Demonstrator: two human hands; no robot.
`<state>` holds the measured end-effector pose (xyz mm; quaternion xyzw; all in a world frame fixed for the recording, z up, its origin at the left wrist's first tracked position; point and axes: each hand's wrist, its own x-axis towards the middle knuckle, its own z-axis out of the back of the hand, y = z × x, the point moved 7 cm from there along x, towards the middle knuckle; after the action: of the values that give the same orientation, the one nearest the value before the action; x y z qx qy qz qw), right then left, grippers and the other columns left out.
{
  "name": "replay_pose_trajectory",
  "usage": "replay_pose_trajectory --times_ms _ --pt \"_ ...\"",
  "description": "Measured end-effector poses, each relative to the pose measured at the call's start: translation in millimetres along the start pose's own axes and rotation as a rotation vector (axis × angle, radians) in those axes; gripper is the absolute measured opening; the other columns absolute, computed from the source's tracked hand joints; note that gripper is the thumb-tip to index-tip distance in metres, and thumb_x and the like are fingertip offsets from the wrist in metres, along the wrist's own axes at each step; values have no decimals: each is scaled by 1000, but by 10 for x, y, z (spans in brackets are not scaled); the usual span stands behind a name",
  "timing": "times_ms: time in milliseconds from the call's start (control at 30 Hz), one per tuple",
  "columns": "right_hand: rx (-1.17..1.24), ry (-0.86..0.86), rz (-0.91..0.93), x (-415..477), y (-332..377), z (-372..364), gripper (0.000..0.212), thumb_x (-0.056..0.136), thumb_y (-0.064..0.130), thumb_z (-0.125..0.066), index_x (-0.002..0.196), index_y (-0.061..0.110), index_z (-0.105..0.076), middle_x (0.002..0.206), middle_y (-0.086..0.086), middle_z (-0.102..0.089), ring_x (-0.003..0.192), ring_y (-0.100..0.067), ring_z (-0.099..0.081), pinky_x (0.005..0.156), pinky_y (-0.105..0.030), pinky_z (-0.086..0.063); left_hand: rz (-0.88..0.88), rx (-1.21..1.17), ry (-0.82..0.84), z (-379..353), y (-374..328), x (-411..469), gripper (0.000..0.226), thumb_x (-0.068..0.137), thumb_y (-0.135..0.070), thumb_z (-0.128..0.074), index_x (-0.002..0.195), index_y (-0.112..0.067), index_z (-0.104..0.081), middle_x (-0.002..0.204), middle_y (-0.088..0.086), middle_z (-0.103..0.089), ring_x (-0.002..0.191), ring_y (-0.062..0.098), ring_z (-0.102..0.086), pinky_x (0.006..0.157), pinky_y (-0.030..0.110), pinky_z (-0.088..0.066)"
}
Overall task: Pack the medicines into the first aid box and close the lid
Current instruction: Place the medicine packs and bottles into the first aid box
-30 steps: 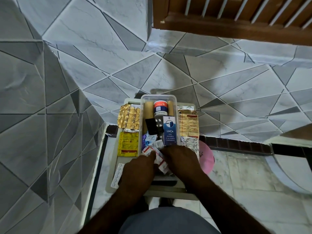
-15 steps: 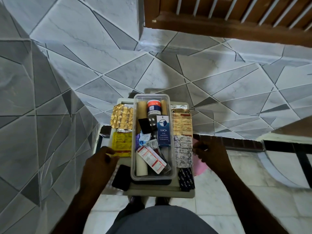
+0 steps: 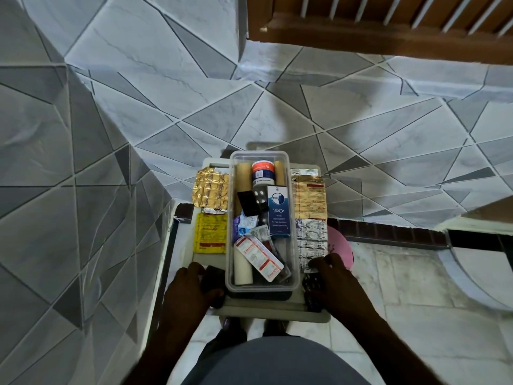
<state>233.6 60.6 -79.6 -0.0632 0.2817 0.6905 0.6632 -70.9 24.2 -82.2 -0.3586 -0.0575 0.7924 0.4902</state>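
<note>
A clear plastic first aid box stands open on a white tray-like top. It holds a blue carton, an orange-labelled jar, bandage rolls and a red-and-white blister strip. Left of the box lie a gold blister strip and a yellow sachet. To its right lie a tan strip and a silver strip. My left hand grips a black packet at the box's near left corner. My right hand lies over a dark blister strip, fingertips touching the silver strip's near end.
A pink tub sits on the floor, partly under the tray's right side. Tiled walls close in on the left and behind. A wooden window frame runs above. My feet show just under the tray's near edge.
Both hands left the box, swung out to its sides, then came back toward me. The left now grips the black packet; the right rests on the dark strip.
</note>
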Motion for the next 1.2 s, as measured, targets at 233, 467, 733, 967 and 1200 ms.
replay_pose_trajectory --times_ms 233,467,733,967,1200 --pt "51 -16 -52 3 2 17 27 83 28 -68 105 18 -55 109 -2 -45 82 -19 -56 69 -31 -52 9 -87 -35 42 -47 1 30 75 -24 -78 95 -13 -59 84 -2 -61 75 12 -60 53 16 -34" --pt "428 -43 -90 16 -104 294 16 84 13 -69 89 29 -67 87 16 -65 73 6 -58 66 -7 -45 -1 -265 -146 388 -33 -37 18 80 -18 -75 96 -17 -67 87 0 -68 78 14 -63 60 18 -42" --pt "599 -258 30 105 233 949 17 88 14 -64 97 27 -69 95 7 -69 85 -6 -62 80 -30 -50 -77 -509 -200 759 -368 -82 33 82 -14 -73 108 -28 -59 86 -5 -68 82 18 -69 75 40 -58" --pt "513 -178 135 191 723 822 16 91 14 -60 96 28 -64 95 10 -66 85 -1 -60 68 -9 -40 -199 -504 -4 322 -794 -119 57 82 -5 -71 128 -35 -55 82 -1 -66 67 9 -68 58 15 -55" --pt "316 -217 160 202 808 685 21 92 16 -59 112 19 -66 116 -1 -66 102 -9 -57 89 -19 -45 -242 -310 55 14 -924 -69 53 81 -6 -70 127 -30 -58 89 2 -67 78 17 -65 59 17 -50"
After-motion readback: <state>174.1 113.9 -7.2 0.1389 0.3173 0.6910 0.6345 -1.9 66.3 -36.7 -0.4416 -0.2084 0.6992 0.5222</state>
